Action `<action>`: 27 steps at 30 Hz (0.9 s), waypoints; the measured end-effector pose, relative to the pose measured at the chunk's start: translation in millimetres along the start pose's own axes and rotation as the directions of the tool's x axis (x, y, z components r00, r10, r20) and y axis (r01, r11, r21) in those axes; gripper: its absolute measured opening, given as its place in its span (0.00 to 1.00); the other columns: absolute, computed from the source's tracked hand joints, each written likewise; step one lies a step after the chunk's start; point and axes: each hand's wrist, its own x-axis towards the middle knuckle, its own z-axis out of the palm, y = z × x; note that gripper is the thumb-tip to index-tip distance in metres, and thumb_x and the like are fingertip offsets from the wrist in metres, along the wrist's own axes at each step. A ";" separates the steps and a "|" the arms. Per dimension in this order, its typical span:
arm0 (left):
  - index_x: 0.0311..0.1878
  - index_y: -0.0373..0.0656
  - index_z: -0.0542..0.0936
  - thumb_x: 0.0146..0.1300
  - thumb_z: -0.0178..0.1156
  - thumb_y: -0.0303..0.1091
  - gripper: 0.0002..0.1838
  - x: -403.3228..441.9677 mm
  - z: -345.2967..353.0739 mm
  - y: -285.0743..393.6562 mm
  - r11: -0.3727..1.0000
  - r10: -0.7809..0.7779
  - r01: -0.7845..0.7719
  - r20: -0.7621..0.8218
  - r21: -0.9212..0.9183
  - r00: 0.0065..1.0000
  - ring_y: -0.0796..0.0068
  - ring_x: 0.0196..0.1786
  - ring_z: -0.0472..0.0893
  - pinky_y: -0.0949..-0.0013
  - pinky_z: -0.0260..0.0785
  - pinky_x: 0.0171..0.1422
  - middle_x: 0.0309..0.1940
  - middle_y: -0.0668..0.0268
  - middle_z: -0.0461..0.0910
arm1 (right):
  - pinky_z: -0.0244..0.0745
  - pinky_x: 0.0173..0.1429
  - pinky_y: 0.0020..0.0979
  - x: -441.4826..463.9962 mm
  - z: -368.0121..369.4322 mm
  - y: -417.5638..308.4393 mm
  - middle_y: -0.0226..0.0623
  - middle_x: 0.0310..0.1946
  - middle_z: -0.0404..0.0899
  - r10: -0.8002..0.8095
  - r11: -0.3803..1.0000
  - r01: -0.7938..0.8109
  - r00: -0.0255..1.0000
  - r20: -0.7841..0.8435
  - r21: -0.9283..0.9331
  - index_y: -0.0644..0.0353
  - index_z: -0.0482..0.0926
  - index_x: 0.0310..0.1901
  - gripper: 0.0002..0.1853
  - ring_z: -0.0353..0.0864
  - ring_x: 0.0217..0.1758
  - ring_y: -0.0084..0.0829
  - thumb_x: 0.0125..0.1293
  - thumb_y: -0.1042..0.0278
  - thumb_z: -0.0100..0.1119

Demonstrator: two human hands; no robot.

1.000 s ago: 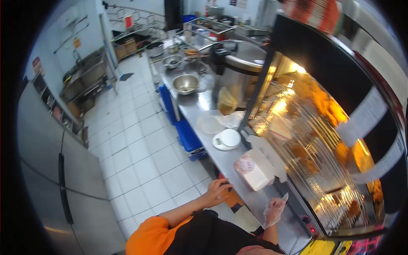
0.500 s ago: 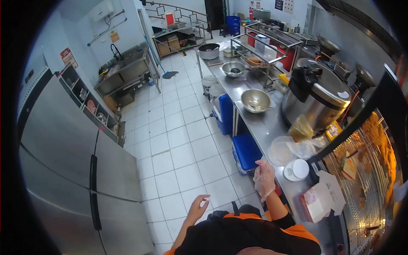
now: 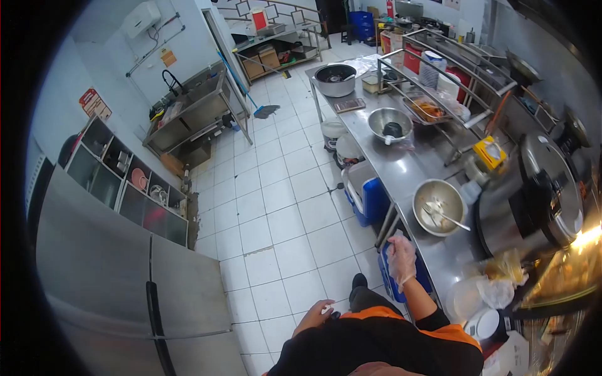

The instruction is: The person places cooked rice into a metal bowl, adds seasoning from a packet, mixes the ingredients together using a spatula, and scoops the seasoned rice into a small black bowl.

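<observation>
My left hand (image 3: 313, 316) is near my waist, its fingers curled in, with a small white spot between them that I cannot make out. A clear plastic glove covers my right hand (image 3: 402, 258), held loosely closed above a blue cooler box (image 3: 389, 274) beside the steel table (image 3: 401, 182); nothing shows in it. Up and right of that hand, a metal bowl (image 3: 439, 207) with a spoon sits on the table. A second bowl (image 3: 390, 125) and a dark-lined pot (image 3: 335, 81) stand farther along.
A large steel cooker (image 3: 530, 194) stands on the right. White tubs (image 3: 484, 324) and an open carton (image 3: 511, 357) are at lower right. A steel refrigerator (image 3: 100, 250) fills the left, a sink (image 3: 194, 106) lies behind, and a mop (image 3: 266, 111) rests on the tiled floor.
The view has swung right and forward along the table. My right hand has left the carton's side and moved alongside the table. My left hand has drawn in toward my waist.
</observation>
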 end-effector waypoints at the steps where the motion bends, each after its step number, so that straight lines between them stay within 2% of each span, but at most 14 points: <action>1: 0.56 0.44 0.75 0.67 0.57 0.38 0.17 15.0 -16.1 -2.6 0.972 -0.179 0.184 0.047 -0.147 0.983 0.66 0.51 0.78 0.66 0.72 0.53 0.49 0.60 0.78 | 0.60 0.29 0.19 22.6 19.8 -3.2 0.23 0.22 0.67 -0.043 0.997 0.045 0.999 0.027 -0.068 0.56 0.81 0.36 0.14 0.64 0.25 0.16 0.70 0.56 0.51; 4: 0.56 0.43 0.75 0.66 0.58 0.38 0.17 64.9 -50.0 -128.2 0.953 -0.224 0.226 0.035 -0.203 0.974 0.67 0.47 0.79 0.67 0.72 0.51 0.43 0.60 0.80 | 0.60 0.30 0.19 94.4 78.8 9.8 0.22 0.22 0.67 0.033 0.999 -0.032 0.988 0.148 -0.007 0.55 0.81 0.38 0.13 0.65 0.25 0.16 0.69 0.56 0.53; 6: 0.53 0.40 0.76 0.64 0.59 0.37 0.17 65.0 -73.6 -191.5 0.968 -0.248 0.223 -0.299 -0.116 0.922 0.69 0.39 0.80 0.67 0.73 0.49 0.38 0.60 0.80 | 0.61 0.31 0.20 137.4 121.5 18.7 0.23 0.22 0.68 -0.008 1.000 0.001 0.961 0.275 0.025 0.55 0.81 0.39 0.13 0.65 0.25 0.16 0.69 0.55 0.52; 8: 0.50 0.37 0.76 0.62 0.59 0.36 0.16 45.2 -99.7 -254.3 0.959 -0.139 0.230 -0.428 0.167 0.893 0.69 0.35 0.79 0.66 0.73 0.45 0.36 0.60 0.80 | 0.66 0.36 0.24 170.4 160.4 9.2 0.28 0.23 0.71 0.076 0.985 -0.008 0.915 0.396 -0.170 0.56 0.80 0.40 0.14 0.70 0.28 0.22 0.69 0.55 0.51; 12: 0.49 0.37 0.76 0.62 0.59 0.37 0.16 45.9 -144.0 -260.4 0.746 -0.610 0.656 -0.277 0.117 0.742 0.65 0.38 0.79 0.63 0.73 0.47 0.37 0.58 0.79 | 0.72 0.46 0.27 248.0 208.2 51.2 0.36 0.33 0.80 0.243 0.822 0.177 0.750 0.616 -0.541 0.57 0.80 0.44 0.17 0.79 0.39 0.28 0.70 0.53 0.47; 15: 0.47 0.37 0.76 0.62 0.58 0.38 0.15 93.1 -179.6 -282.0 0.685 -0.700 0.714 -0.141 0.145 0.700 0.62 0.41 0.78 0.60 0.72 0.48 0.39 0.56 0.79 | 0.74 0.52 0.31 321.9 192.1 190.7 0.39 0.42 0.82 0.196 0.466 0.716 0.490 0.849 -0.521 0.56 0.80 0.46 0.18 0.80 0.47 0.33 0.70 0.53 0.45; 16: 0.47 0.38 0.76 0.62 0.58 0.38 0.15 120.5 -195.9 -288.9 0.698 -0.690 0.698 -0.107 0.164 0.715 0.61 0.41 0.78 0.60 0.72 0.48 0.39 0.56 0.79 | 0.74 0.53 0.34 327.1 189.8 188.5 0.40 0.45 0.81 0.399 0.339 0.706 0.491 0.775 -0.622 0.56 0.79 0.47 0.18 0.80 0.49 0.36 0.69 0.54 0.46; 17: 0.46 0.38 0.76 0.62 0.58 0.38 0.15 154.6 -218.0 -291.6 0.725 -0.661 0.663 -0.086 0.184 0.746 0.60 0.42 0.78 0.59 0.72 0.49 0.40 0.55 0.79 | 0.74 0.55 0.36 346.8 190.5 176.6 0.41 0.47 0.81 0.565 0.176 0.708 0.496 0.659 -0.684 0.56 0.79 0.49 0.17 0.80 0.51 0.39 0.69 0.55 0.46; 19: 0.45 0.38 0.76 0.62 0.58 0.39 0.15 235.5 -261.3 -295.7 0.791 -0.573 0.571 -0.058 0.221 0.817 0.59 0.44 0.78 0.57 0.71 0.50 0.41 0.54 0.78 | 0.70 0.61 0.42 373.6 195.0 147.6 0.45 0.58 0.74 0.839 0.066 0.467 0.452 0.302 -0.882 0.55 0.75 0.54 0.17 0.73 0.59 0.45 0.67 0.64 0.44; 21: 0.44 0.38 0.76 0.62 0.58 0.39 0.15 344.4 -310.7 -298.4 0.869 -0.380 0.376 -0.053 0.321 0.923 0.57 0.46 0.78 0.56 0.71 0.50 0.42 0.53 0.78 | 0.69 0.62 0.41 397.9 175.9 228.0 0.47 0.60 0.71 0.781 0.014 0.517 0.529 0.333 -0.856 0.53 0.74 0.56 0.18 0.72 0.61 0.45 0.68 0.64 0.43; 24: 0.43 0.38 0.76 0.62 0.57 0.40 0.14 530.6 -378.4 -312.0 0.713 0.258 -0.147 -0.061 0.686 0.964 0.54 0.48 0.77 0.53 0.71 0.52 0.43 0.51 0.78 | 0.68 0.64 0.41 402.7 189.0 207.8 0.46 0.60 0.70 0.708 0.146 0.161 0.673 0.216 -0.976 0.49 0.72 0.59 0.19 0.72 0.62 0.44 0.70 0.64 0.37; 25: 0.49 0.38 0.75 0.63 0.59 0.43 0.19 582.0 -402.1 -211.4 0.986 -0.151 0.160 -0.144 0.051 0.978 0.52 0.50 0.76 0.54 0.69 0.55 0.47 0.50 0.76 | 0.69 0.62 0.41 407.6 185.2 223.5 0.46 0.57 0.73 0.650 0.174 0.097 0.737 0.188 -0.980 0.51 0.73 0.56 0.18 0.74 0.59 0.45 0.69 0.64 0.38; 26: 0.53 0.39 0.74 0.64 0.59 0.43 0.21 629.5 -415.3 -150.1 0.954 0.085 -0.005 -0.253 0.300 0.964 0.52 0.54 0.73 0.56 0.65 0.61 0.50 0.51 0.75 | 0.70 0.60 0.42 409.1 173.9 259.3 0.45 0.54 0.75 0.567 0.196 0.067 0.806 0.168 -0.978 0.52 0.74 0.54 0.17 0.75 0.57 0.46 0.69 0.63 0.39; 27: 0.56 0.40 0.73 0.62 0.61 0.42 0.23 673.0 -431.6 -83.5 0.889 0.276 -0.192 -0.151 0.415 0.949 0.52 0.60 0.68 0.57 0.58 0.67 0.54 0.52 0.73 | 0.72 0.57 0.43 408.2 161.7 296.1 0.45 0.51 0.77 0.460 0.198 0.068 0.875 0.154 -0.978 0.53 0.75 0.52 0.16 0.77 0.54 0.47 0.68 0.63 0.40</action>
